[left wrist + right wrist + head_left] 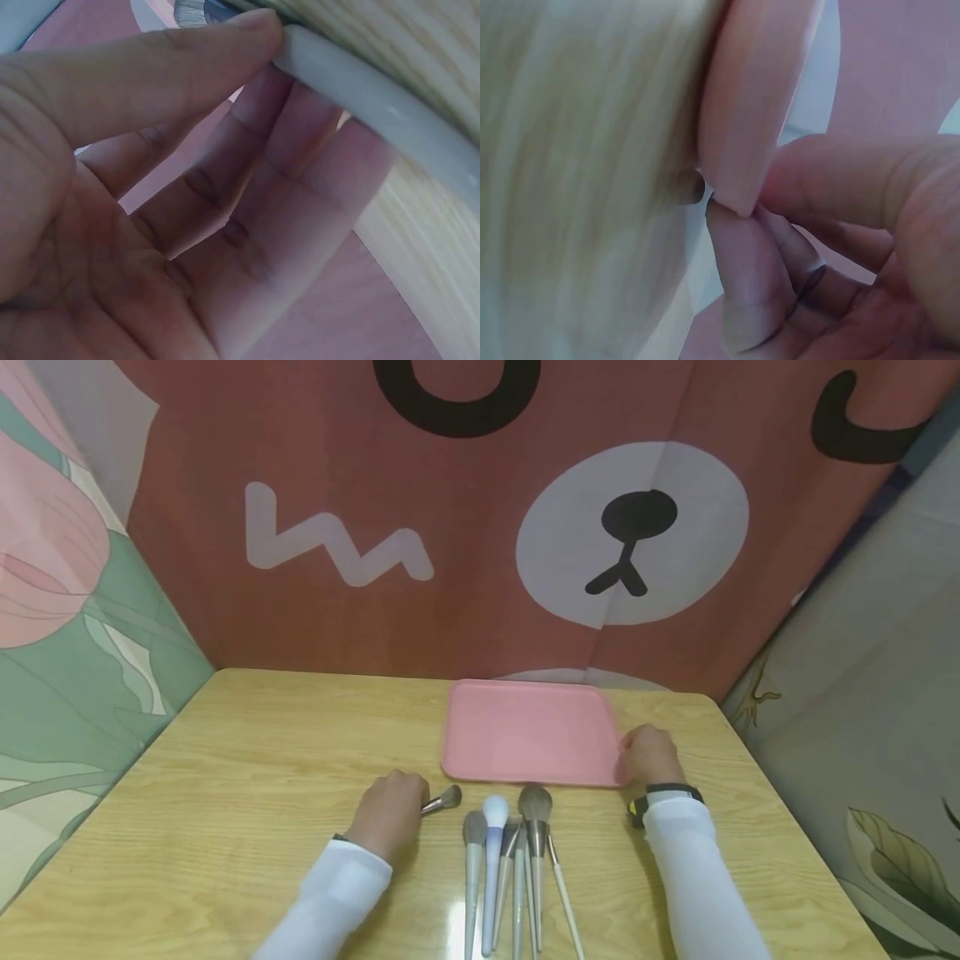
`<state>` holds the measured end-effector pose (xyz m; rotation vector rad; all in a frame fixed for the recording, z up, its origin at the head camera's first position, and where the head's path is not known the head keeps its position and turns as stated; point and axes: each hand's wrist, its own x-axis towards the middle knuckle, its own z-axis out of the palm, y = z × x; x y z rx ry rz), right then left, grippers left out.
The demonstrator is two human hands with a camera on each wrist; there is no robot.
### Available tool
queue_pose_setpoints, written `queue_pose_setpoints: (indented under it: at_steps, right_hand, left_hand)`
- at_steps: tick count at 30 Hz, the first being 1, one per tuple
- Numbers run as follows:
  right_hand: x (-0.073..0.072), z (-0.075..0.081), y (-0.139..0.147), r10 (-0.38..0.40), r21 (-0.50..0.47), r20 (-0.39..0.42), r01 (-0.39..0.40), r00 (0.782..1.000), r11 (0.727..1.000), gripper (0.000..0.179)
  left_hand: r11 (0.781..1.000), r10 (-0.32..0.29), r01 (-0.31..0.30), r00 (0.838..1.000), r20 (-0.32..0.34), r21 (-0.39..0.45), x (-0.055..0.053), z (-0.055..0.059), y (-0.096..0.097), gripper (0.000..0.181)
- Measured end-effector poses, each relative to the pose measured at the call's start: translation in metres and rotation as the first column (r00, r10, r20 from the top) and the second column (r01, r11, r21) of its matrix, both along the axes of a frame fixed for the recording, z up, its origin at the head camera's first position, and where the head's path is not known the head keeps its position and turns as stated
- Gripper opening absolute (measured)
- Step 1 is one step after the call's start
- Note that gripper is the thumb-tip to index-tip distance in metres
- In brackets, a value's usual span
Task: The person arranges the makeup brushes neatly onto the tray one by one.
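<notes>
My left hand [390,814] pinches a makeup brush [448,797] low over the table, its bristles pointing right. In the left wrist view, thumb and fingertips meet on the brush's pale handle [367,86], near the dark ferrule. My right hand [651,755] grips the pink tray [532,735] at its right front corner. The right wrist view shows the tray's rim [754,97] between thumb and fingers. Between the two arms lies a group of several makeup brushes, among them a white-headed brush [495,814] and a large fluffy brush [536,806], bristles toward the tray.
The wooden table [262,777] ends against a brown curtain [337,627] with a bear print at the back. Patterned cloth hangs along the left and right sides. One thin brush [564,889] lies slanted at the right of the group.
</notes>
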<state>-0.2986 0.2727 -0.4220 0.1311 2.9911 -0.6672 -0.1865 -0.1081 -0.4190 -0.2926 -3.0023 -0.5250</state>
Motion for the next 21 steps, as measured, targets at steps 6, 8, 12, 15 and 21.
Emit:
queue_pose_setpoints:
  at_steps: [6,8,12,15,21]
  right_hand:
    - [-0.002,-0.001,-0.018,0.013,-0.024,0.016,-0.012,1.0,1.0,0.022]
    - [-0.003,-0.001,-0.024,0.014,-0.031,0.019,-0.013,1.0,0.999,0.022]
    - [-0.005,-0.002,-0.036,-0.008,-0.069,0.042,0.011,0.999,0.998,0.022]
    - [-0.006,-0.003,-0.044,-0.013,-0.083,0.045,0.016,0.999,0.996,0.021]
    - [-0.007,-0.003,-0.058,-0.012,-0.085,0.029,0.014,1.0,0.996,0.02]
  left_hand:
    - [1.0,-0.001,0.001,1.0,-0.006,-0.008,0.0,-0.001,0.0,0.031]
    - [1.0,0.0,0.0,1.0,-0.01,-0.012,0.0,-0.001,0.0,0.031]
    - [1.0,0.004,-0.005,1.0,-0.014,-0.014,0.0,0.0,0.001,0.032]
    - [1.0,0.009,-0.009,1.0,-0.007,-0.006,0.0,0.001,0.001,0.032]
    - [1.0,0.012,-0.012,1.0,0.0,0.001,0.0,0.001,0.001,0.031]
